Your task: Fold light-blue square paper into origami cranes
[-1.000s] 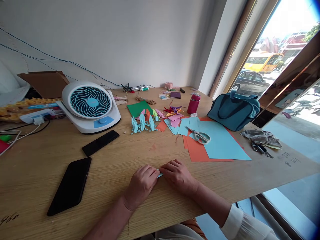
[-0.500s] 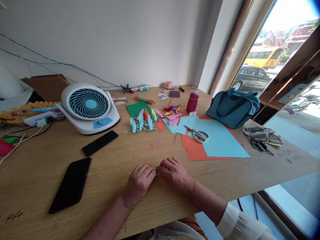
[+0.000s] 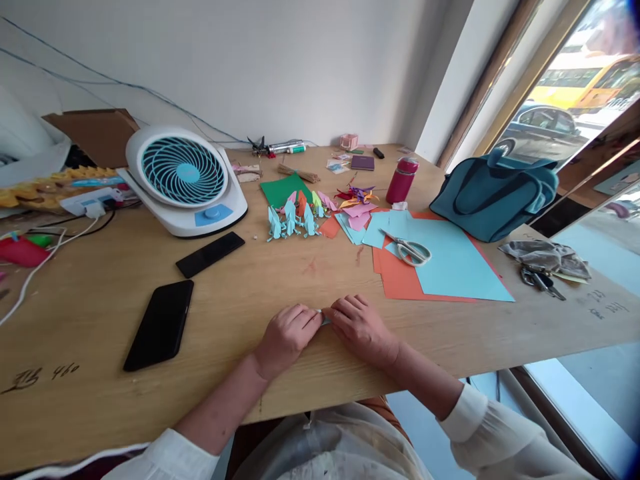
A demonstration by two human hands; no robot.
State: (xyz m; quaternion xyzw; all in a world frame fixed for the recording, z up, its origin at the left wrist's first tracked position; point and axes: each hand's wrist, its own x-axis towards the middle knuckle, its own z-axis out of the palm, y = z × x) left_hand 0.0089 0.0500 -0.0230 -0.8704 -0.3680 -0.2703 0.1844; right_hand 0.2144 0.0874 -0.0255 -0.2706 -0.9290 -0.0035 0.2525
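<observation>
Between my two hands a small piece of light blue folded paper [image 3: 326, 320] shows, mostly covered by my fingers. My left hand [image 3: 293, 333] pinches its left side near the table's front edge. On its right side my right hand [image 3: 361, 331] is closed, fingertips almost touching the left ones. Beyond them stand several folded light blue paper figures [image 3: 290, 220], with pink, orange and green ones behind. Scissors with pale handles [image 3: 413, 252] lie on sheets of light blue paper [image 3: 465, 260] and orange paper [image 3: 400, 287] to the right.
Two black phones [image 3: 160, 325] lie to the left, below a white fan [image 3: 185, 173]. A red bottle [image 3: 402, 180] and a teal bag [image 3: 493, 197] stand at the back right. Keys [image 3: 543, 283] lie near the right side. Green paper [image 3: 285, 191] is behind the figures.
The view has tilted down and shifted left, so the table's things sit higher and further right. Both hands stay together on the paper, with slightly more of it showing.
</observation>
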